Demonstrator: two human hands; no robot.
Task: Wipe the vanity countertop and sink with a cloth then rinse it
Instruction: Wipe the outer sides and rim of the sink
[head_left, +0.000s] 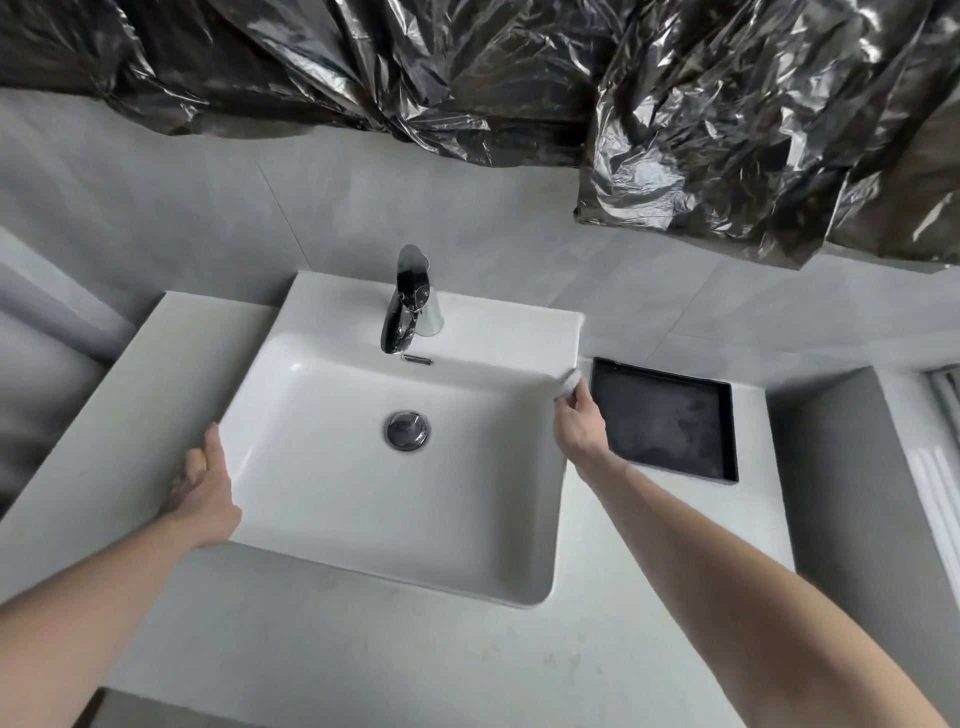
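At the sink's (291, 395) right rim, our right hand (577, 422) pinches a balled cloth (567, 382). Our left hand (205, 491) rests flat on the left rim, fingers loosely together.

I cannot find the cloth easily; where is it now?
In the head view, the cloth is bunched in the right hand, at the sink right rim, beside the black tray.

- Your one head view looks steeply down and forward onto the sink (322, 499).
- It sits close above it, faucet (408, 301) at the sink's far side.
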